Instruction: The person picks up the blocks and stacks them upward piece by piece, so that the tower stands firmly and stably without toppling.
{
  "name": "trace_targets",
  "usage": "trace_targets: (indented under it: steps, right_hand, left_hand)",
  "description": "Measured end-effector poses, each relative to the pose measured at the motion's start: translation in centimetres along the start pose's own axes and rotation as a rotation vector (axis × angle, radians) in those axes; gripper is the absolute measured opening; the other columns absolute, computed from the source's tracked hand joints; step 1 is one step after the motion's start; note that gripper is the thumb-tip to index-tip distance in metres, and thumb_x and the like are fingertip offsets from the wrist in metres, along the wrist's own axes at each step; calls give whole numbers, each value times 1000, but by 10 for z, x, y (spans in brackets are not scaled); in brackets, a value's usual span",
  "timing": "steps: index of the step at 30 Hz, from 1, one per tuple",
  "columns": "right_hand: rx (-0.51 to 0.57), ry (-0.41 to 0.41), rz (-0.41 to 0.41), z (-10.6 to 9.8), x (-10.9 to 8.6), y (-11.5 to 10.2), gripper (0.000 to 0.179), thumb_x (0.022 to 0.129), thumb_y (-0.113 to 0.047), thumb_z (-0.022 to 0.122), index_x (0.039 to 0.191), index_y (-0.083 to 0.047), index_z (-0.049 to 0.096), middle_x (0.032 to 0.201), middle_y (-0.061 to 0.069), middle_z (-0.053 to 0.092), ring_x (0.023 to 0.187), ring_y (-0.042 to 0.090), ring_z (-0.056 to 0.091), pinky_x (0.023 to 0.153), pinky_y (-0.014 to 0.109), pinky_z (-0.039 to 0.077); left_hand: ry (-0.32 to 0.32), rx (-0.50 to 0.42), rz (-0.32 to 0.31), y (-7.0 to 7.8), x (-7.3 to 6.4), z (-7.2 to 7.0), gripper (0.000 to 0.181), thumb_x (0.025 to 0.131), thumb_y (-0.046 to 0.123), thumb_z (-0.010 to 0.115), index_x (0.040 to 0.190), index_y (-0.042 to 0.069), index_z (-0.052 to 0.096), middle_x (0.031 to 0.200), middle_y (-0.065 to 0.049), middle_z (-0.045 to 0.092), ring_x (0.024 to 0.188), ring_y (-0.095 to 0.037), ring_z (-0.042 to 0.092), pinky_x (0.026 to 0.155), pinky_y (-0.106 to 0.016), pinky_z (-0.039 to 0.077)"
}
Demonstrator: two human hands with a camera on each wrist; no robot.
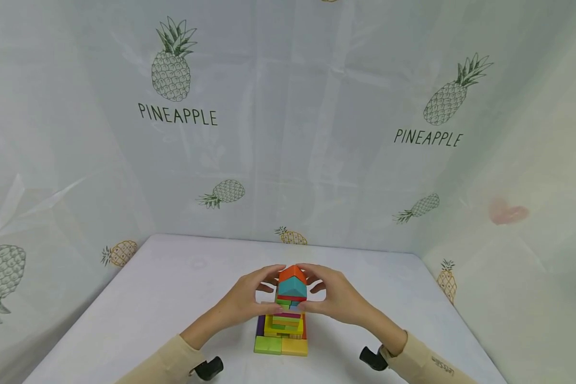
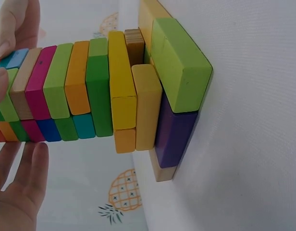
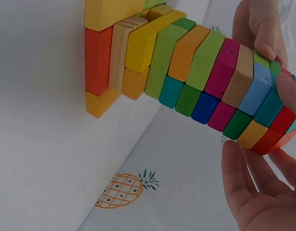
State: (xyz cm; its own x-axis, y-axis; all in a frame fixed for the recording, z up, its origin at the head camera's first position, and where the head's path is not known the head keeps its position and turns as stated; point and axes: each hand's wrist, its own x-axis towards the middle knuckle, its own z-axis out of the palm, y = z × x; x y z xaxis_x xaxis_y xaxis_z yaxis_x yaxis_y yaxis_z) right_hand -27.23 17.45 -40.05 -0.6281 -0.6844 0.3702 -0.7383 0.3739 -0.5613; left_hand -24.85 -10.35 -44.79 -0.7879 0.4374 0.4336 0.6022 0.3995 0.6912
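A tower of colored wooden blocks [image 2: 97,82] stands upright on the white table. Near its top, my left hand [image 1: 242,296] holds the left side, thumb in front and fingers toward the back. On the opposite side, my right hand [image 1: 341,296] grips the upper blocks the same way; its thumb presses the front in the right wrist view. An orange roof-shaped block [image 1: 293,273] and a teal triangular block [image 1: 292,288] sit at the top, between both hands. Lower down, the base is wider, with a light green block [image 2: 181,67], a purple block [image 2: 174,130] and a red block [image 3: 97,60].
The white table [image 1: 197,277] reaches back to a pale curtain [image 1: 293,133] printed with pineapples. Curtain also hangs along the left and right sides. A black wrist camera [image 1: 208,368] sits at the left sleeve, another black camera [image 1: 373,359] at the right.
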Motion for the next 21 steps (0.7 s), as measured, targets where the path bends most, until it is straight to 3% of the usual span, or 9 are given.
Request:
trace_targets:
  steps: [10, 15, 21]
  right_hand:
    - [-12, 2, 11, -2, -3, 1, 78, 85, -29, 92, 153, -17, 54, 134, -8, 68, 110, 16, 66, 93, 32, 62]
    - [-43, -7, 18, -6, -9, 1, 88, 86, -33, 91, 160, -16, 47, 143, 1, 65, 119, 23, 66, 95, 39, 62]
    - [-118, 4, 85, -18, -25, 5, 97, 84, -34, 93, 164, -25, 40, 154, 0, 57, 130, 22, 60, 101, 41, 59]
  left_hand:
    - [-7, -14, 11, -1, 3, 3, 83, 89, 32, 88, 160, 21, 46, 144, 11, 62, 118, -11, 66, 104, -29, 56]
    - [-3, -23, -5, -1, 1, 3, 86, 87, 37, 90, 160, 30, 44, 150, 11, 58, 129, -13, 61, 106, -36, 56]
    - [26, 81, -20, -3, -12, -13, 91, 85, 41, 91, 161, 35, 41, 159, 4, 53, 137, -21, 56, 108, -40, 55]
